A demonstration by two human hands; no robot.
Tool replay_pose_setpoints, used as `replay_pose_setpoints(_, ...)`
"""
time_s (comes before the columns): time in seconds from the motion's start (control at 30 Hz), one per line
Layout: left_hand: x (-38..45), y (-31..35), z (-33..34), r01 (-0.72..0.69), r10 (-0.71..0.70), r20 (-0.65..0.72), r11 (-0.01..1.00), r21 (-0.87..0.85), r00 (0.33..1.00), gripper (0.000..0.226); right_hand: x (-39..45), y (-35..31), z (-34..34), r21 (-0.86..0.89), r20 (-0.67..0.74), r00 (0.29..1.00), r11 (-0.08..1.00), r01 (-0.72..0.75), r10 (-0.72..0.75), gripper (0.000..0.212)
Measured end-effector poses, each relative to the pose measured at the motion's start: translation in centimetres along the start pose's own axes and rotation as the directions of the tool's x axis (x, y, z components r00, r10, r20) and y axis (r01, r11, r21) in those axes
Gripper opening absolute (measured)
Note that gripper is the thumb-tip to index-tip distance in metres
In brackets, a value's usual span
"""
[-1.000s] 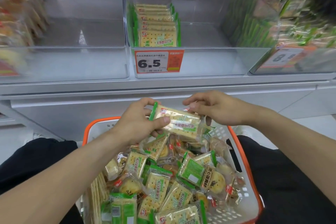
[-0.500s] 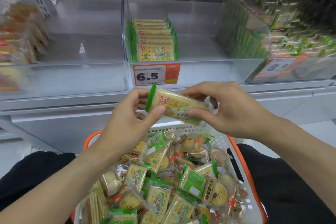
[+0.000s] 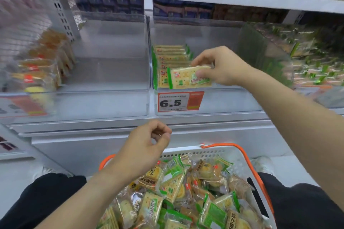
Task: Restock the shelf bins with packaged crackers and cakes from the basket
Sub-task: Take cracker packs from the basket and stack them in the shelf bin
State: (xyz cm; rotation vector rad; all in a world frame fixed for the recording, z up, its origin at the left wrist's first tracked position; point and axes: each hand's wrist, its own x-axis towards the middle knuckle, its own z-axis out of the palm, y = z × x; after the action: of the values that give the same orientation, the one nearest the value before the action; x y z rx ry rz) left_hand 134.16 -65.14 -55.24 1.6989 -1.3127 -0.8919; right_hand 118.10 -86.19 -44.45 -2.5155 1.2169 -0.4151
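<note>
The cracker pack sits pinched in my right hand, thumb on its front face and fingers curled over its top edge, held upright at the front of the row of crackers in the middle clear bin. That row stands along the bin's left wall, just behind the 6.5 price tag. My left hand hovers nearer to me, over the basket, fingers loosely curled with nothing in them. The basket, white with an orange rim, is heaped with mixed packs of crackers and cakes. The bin to the left holds a few blurred packs along its left side.
</note>
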Motion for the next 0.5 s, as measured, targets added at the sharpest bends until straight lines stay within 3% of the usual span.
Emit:
replay_pose_setpoints(0.17, 0.5, 0.0, -0.2, -0.013, 0.013, -0.013, 1.000, -0.004, 1.000, 0.008, 2.8, -0.6, 3.1, -0.071, 0.128, 0.991, 0.997, 0.043, -0.034, 0.033)
replay_pose_setpoints(0.3, 0.9, 0.2, 0.3, -0.016, 0.017, -0.007, 1.000, 0.019, 1.000, 0.008, 4.2, -1.4, 4.7, -0.259, 0.171, 0.984, 0.962, 0.084, -0.040, 0.036)
replay_pose_setpoints(0.5, 0.9, 1.0, 0.7, -0.045, 0.045, 0.007, 0.999, 0.004, 0.999, 0.009, 5.6, -2.3, 4.6, -0.458, 0.166, 0.986, 0.887, 0.057, 0.022, 0.096)
